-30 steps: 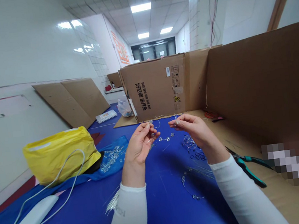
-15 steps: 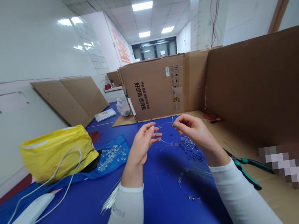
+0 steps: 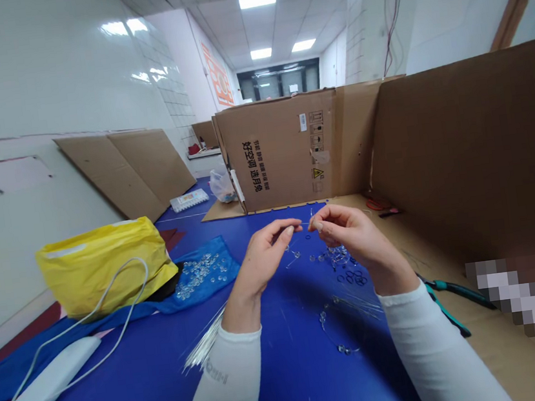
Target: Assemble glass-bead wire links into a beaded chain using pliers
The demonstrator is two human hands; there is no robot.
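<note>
Blue table (image 3: 294, 379): spreads under everything; the clock centre is the thin wire (image 3: 305, 224).
Cardboard box (image 3: 286, 159): 12 o'clock, well apart.
Yellow bag (image 3: 110, 272): 9 o'clock, well apart.
Blue cloth (image 3: 229, 260): between 8 and 9 o'clock, beyond the left hand (image 3: 264, 256), glass beads (image 3: 201, 274) scattered on it.
Right hand (image 3: 347, 233): comes in from 4 o'clock, thumb and fingertips pinched on the wire.
Left hand: comes in from 8 o'clock, thumb and fingertips also pinched on it.
Pliers (image 3: 464, 293): 4 o'clock; the right sleeve (image 3: 430, 330) partly stands in the way.
Straight wires (image 3: 207, 341): between 7 and 8 o'clock, beside the left sleeve (image 3: 232, 367).
Beaded loop (image 3: 341, 349): 6 o'clock, on the table.
Bead tangle (image 3: 337, 255): 5 o'clock, near, partly behind the right hand.
Dark rings (image 3: 355, 277): 5 o'clock, past the tangle.
Thin wire: 1 short stretch shows between the fingertips, long axis from 9 to 3 o'clock; both hands equally near. Whether the clear beads (image 3: 297, 254) just below join it, I cannot tell.
</note>
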